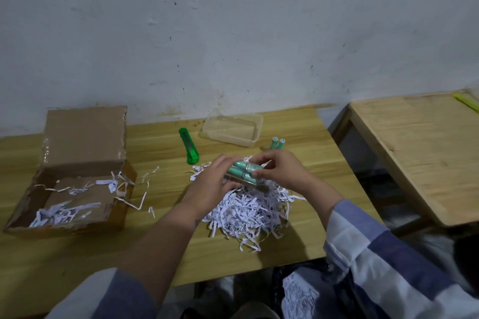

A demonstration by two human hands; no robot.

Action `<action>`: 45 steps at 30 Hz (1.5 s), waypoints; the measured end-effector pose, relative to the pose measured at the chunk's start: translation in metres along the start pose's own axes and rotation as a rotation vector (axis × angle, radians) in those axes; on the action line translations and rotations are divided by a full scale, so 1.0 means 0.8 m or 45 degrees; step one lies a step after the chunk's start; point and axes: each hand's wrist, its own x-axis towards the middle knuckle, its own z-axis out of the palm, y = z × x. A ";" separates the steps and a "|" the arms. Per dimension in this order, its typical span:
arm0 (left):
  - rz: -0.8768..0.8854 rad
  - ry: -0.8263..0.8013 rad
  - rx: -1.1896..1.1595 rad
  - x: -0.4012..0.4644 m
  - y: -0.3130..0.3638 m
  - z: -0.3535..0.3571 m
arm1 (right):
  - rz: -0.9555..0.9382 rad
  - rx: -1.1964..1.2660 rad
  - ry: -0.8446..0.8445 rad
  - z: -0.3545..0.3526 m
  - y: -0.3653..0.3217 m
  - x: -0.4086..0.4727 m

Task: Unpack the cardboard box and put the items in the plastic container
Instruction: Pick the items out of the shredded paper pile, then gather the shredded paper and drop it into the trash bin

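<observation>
At the middle of the frame, the left hand and right hand together gripped a bundle of green tubes above the shredded paper. Best keep it level and lift it clear toward the plastic container above; the cardboard box sat open at left.

- The single head-worn camera is looking forward and down from above the near edge of the wooden table, facing the white wall.
- It is sitting close over the left hand and right hand, which are filling the middle of the frame.
- Its wide angle is bending the table edges and taking in a second table at the right.
</observation>
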 end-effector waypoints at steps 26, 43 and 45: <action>-0.292 -0.386 0.634 -0.003 -0.040 0.065 | 0.690 0.051 0.914 -0.066 0.132 0.054; -0.390 -0.356 0.490 -0.005 -0.071 0.009 | 0.019 -0.481 -0.033 0.031 0.083 0.001; -0.347 -0.406 0.446 -0.023 -0.077 0.002 | -0.028 -0.448 -0.075 0.032 0.080 -0.010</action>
